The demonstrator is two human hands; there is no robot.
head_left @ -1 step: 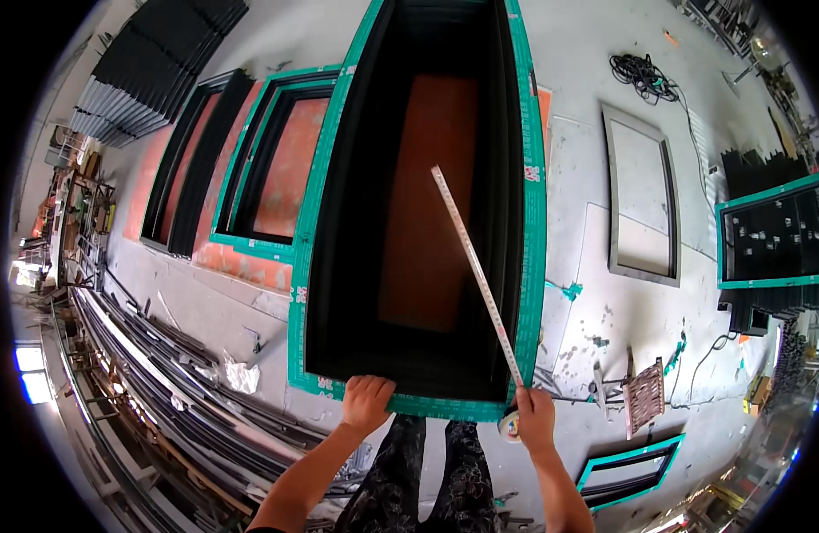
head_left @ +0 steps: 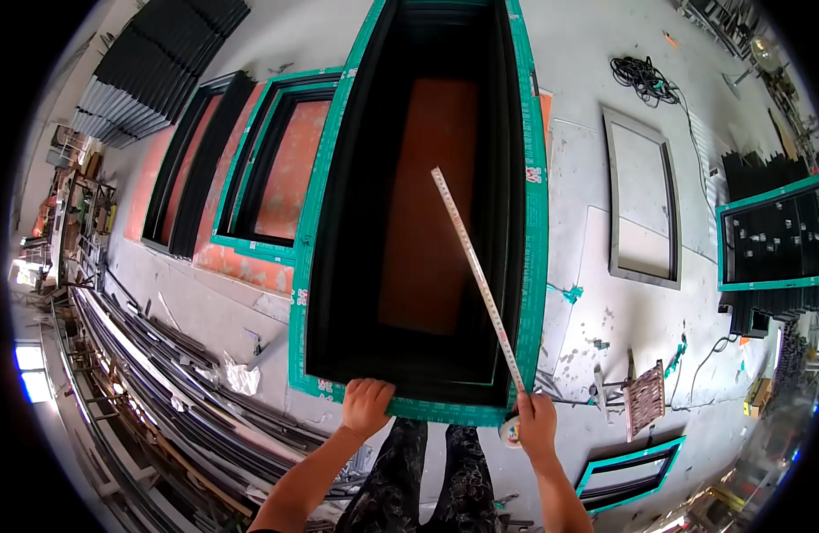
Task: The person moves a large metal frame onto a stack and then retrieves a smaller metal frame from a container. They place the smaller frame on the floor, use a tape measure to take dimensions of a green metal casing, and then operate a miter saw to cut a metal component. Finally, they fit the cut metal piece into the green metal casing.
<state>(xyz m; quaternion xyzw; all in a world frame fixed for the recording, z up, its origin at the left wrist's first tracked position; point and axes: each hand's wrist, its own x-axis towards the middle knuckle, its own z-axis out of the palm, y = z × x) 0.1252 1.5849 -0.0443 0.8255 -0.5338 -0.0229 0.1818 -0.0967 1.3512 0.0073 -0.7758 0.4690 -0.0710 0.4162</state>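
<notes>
In front of me stands a deep stack of dark rectangular frames, its top frame covered in green protective film. My left hand is closed over the near edge, left of the middle, with its fingers curled over the rim. At the near right corner my right hand grips a tape measure. Its round case shows beside my fingers, and the pale blade is drawn out, slanting up and left across the stack's opening. The blade's free end rests on nothing that I can make out.
Dark frames and a green-edged frame lie on reddish boards to the left. Long metal profiles cover the lower left floor. On the right are a grey frame, a coiled black cable and a small stool.
</notes>
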